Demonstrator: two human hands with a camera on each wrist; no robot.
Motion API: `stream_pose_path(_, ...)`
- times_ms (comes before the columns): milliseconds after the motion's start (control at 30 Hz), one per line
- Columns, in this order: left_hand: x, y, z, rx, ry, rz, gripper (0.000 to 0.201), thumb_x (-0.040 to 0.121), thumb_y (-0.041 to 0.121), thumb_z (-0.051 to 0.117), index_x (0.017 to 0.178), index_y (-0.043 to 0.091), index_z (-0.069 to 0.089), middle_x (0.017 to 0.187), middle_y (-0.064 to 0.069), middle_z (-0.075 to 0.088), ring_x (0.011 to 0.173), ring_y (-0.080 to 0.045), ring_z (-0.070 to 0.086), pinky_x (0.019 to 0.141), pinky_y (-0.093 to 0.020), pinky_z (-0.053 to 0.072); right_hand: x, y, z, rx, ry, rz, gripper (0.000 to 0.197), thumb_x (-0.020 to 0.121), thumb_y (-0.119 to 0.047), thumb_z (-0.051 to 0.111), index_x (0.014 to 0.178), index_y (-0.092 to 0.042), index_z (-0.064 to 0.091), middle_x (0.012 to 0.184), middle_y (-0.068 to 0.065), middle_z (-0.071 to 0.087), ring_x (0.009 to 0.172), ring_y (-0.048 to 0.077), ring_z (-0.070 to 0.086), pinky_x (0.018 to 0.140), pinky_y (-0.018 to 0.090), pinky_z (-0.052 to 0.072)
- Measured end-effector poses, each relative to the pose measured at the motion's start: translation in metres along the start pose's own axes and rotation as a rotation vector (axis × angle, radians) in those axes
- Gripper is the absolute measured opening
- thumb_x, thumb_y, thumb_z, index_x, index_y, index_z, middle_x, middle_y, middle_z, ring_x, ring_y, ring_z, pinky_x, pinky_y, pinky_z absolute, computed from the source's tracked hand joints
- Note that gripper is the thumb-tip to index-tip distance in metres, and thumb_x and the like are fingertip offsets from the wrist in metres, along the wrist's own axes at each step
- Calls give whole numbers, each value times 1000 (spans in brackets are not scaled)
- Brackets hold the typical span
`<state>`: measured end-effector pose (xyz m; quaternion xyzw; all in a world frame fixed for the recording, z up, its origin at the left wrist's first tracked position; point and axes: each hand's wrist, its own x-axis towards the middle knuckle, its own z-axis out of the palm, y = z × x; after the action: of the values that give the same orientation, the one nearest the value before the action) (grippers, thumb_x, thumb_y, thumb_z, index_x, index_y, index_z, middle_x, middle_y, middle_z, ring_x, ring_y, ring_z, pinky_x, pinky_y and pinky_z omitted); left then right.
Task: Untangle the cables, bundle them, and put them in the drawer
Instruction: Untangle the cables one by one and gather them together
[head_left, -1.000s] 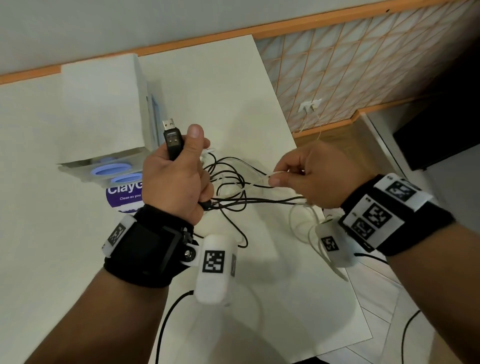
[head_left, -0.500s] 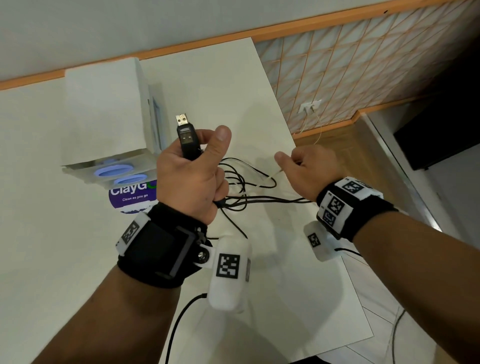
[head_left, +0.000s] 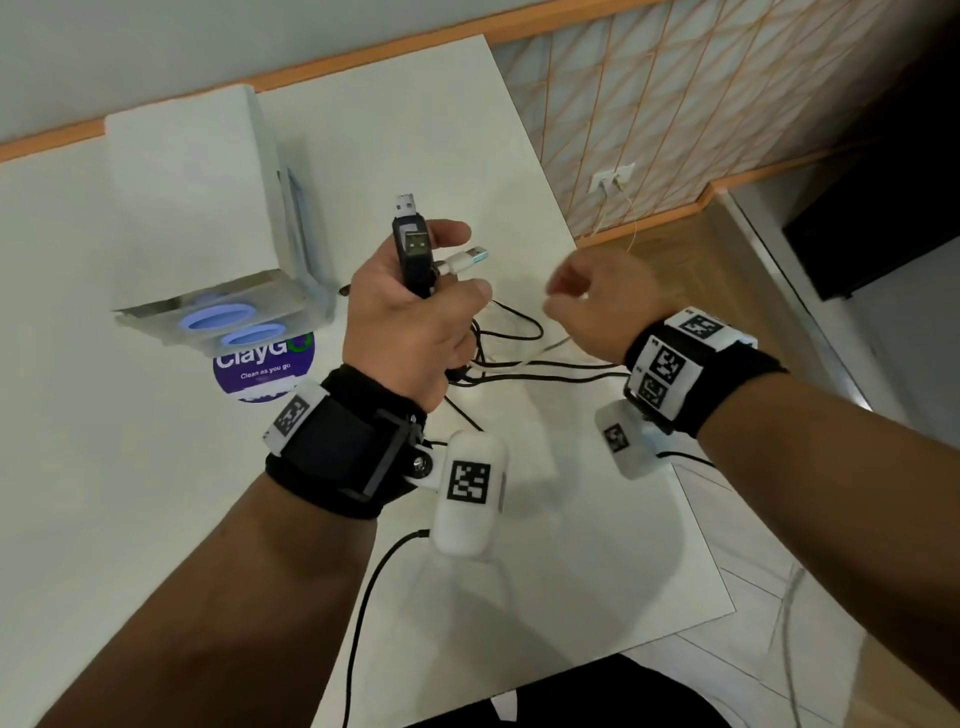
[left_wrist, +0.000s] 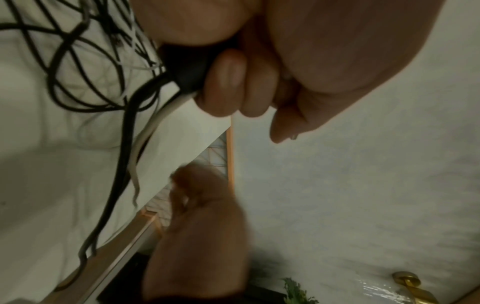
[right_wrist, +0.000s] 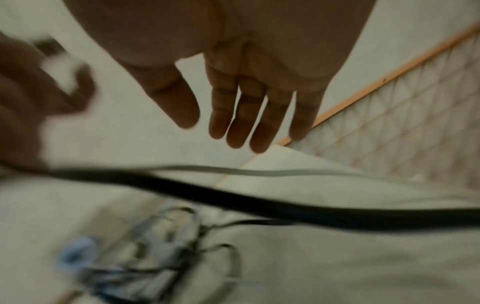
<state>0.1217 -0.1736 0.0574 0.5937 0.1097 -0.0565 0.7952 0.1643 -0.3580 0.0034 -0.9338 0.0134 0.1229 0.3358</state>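
Left hand (head_left: 410, 332): grip closed round black plugs (head_left: 413, 254) and one white plug (head_left: 465, 258), held upright above the bench (head_left: 156, 519). Right hand (head_left: 592, 306): grip wide, fingers (right_wrist: 244, 119) straight, holding nothing. Cables (head_left: 519, 358): black and white, trailing from the left fist onto the bench, tangled. Drawer unit (head_left: 197, 208): just left of the hands.

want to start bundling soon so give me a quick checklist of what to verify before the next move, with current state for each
1. Left hand grips the black USB plug firmly: ok.
2. White USB plug gathered in the same grip: ok.
3. Right hand free to take a cable: ok, fingers straight, holding nothing.
4. Black cables untangled: not ok, loops cross on the table.
5. Drawer open: cannot tell, none in view.
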Motion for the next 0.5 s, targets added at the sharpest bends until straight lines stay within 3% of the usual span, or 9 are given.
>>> stream_pose_path(100, -3, -8, 4, -7, -62, -56, 36, 79, -10, 59, 109, 10, 53, 49, 2, 35, 36, -10, 23, 46, -26, 16, -14, -38, 3, 694, -104, -89, 35, 83, -39, 56, 78, -8, 71, 79, 12, 70, 81, 25, 66, 87, 48, 51)
stream_pose_path(167, -4, -13, 7, 10, -60, -74, 34, 76, -7, 58, 103, 11, 49, 59, -9, 36, 38, -11, 24, 46, -25, 16, -19, -50, 4, 849, -194, -58, 56, 84, -53, 51, 82, -1, 70, 89, 26, 69, 85, 32, 64, 92, 54, 49)
stream_pose_path(200, -4, -15, 8, 24, -58, -77, 32, 75, -6, 57, 99, 12, 47, 64, -10, 36, 39, -10, 24, 46, -24, 16, -20, -53, 6, 829, -191, -53, 58, 84, -55, 50, 85, 0, 69, 91, 26, 69, 85, 33, 64, 92, 56, 48)
stream_pose_path(300, -2, -20, 12, 85, -15, -78, 28, 79, -9, 54, 94, 12, 43, 54, -1, 38, 36, -9, 27, 43, -18, 23, -22, -58, 9, 661, -90, -61, 43, 85, -44, 54, 77, -3, 66, 71, 9, 63, 69, 25, 58, 78, 58, 54)
stream_pose_path(400, 1, -26, 13, 172, -10, -89, 26, 79, 1, 60, 91, 15, 42, 49, 9, 42, 36, -8, 29, 40, -19, 26, -27, -54, 3, 395, 21, -84, 33, 91, -37, 59, 70, -11, 63, 61, -5, 60, 58, 13, 55, 61, 39, 52)
stream_pose_path(500, 3, -30, 12, 341, -78, -57, 21, 77, 16, 67, 86, 21, 48, 51, 14, 43, 39, -6, 34, 42, -25, 29, -32, -53, -9, 444, 115, -147, 13, 85, -27, 71, 79, -16, 70, 72, 2, 71, 66, 20, 66, 62, 36, 58)
